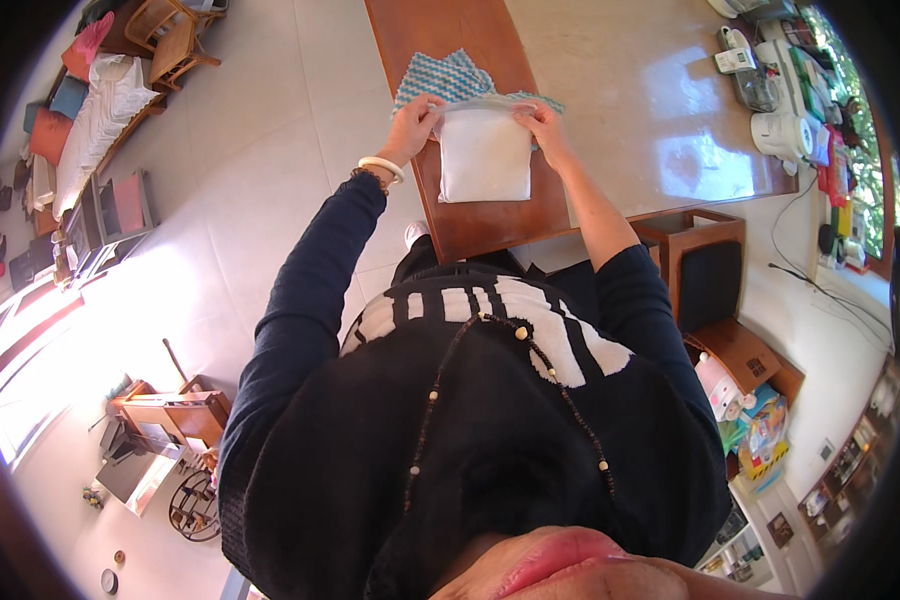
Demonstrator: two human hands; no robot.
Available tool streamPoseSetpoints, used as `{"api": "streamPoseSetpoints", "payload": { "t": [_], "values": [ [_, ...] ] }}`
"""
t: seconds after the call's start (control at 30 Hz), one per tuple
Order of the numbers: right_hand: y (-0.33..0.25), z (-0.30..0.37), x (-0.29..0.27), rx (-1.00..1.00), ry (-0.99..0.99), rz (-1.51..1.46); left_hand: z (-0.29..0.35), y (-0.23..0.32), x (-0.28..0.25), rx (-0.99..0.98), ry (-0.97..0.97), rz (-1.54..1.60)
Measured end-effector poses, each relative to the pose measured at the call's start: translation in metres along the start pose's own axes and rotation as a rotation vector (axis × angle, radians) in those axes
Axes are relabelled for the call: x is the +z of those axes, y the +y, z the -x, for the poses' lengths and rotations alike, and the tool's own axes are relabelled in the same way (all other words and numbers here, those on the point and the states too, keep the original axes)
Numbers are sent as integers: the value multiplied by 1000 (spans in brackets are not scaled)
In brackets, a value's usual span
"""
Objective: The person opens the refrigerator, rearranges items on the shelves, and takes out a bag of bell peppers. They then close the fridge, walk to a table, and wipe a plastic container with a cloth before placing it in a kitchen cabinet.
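A flat, squarish white packet lies at the near end of the brown wooden table, its upper edge looking like clear plastic film. My left hand, with a pale bangle and a beaded bracelet at the wrist, pinches the packet's far left corner. At the far right corner, the fingers of my right hand are closed on the same film edge. Behind the packet a teal-and-white zigzag cloth is spread out, partly covered by the packet and my hands. What fills the packet cannot be made out.
The wooden table carries a glossy beige cover on its right part. A chair stands close to my right. Along the right wall sit a white appliance and a loose cable. A cushioned sofa is far left.
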State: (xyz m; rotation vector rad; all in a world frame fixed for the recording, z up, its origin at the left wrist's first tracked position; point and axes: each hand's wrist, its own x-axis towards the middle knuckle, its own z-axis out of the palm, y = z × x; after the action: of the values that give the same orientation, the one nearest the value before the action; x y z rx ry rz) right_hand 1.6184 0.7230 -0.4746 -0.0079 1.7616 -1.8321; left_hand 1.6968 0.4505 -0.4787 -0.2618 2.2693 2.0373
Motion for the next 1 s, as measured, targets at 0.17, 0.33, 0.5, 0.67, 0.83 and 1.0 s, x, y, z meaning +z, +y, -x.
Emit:
{"api": "streamPoseSetpoints", "payload": {
  "t": [0.17, 0.33, 0.5, 0.67, 0.83, 1.0],
  "values": [
    [6, -4, -5, -82, -11, -80, -1, -10, 3, -24, -1, 77],
    [6, -5, -10, -273, -143, 229, 4, -13, -13, -9, -110, -111],
    [-6, -3, -11, -277, -242, 386, -19, 31, -29, 345, -252, -523],
    [-10, 7, -7, -301, -314, 300, -41, 78, 23, -24, -797, -638],
    [-18, 20, -12, -269, -405, 166, -36, 82, 32, -129, -909, -650],
    [-42, 11, -16, -179, -230, 126, 35, 67, -13, 73, -681, -532]
  ]
}}
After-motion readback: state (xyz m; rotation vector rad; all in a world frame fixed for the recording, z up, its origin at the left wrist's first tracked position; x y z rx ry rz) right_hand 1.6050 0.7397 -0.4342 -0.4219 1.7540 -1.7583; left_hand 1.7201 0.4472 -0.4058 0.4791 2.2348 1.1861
